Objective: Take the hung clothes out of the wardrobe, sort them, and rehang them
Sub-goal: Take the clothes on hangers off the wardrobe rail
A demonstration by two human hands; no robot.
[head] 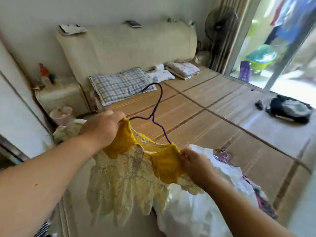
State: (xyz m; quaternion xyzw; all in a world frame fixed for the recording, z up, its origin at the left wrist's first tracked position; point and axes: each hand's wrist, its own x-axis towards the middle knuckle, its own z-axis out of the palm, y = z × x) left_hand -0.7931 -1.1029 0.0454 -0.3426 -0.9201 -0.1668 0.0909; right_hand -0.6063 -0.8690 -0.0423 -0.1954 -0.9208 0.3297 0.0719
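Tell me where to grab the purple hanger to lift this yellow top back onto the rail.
Grip the purple hanger at its bare neck, just above the twist where its arms meet, probably from the right. That stretch is clear of cloth; the yellow top covers both arm ends, where the left hand and right hand pinch its shoulders. The hook beyond is left free.

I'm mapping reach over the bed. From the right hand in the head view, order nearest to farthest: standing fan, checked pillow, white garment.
1. White garment, beside and under the right hand.
2. Checked pillow, at the bed's head, left.
3. Standing fan, behind the headboard, back right.
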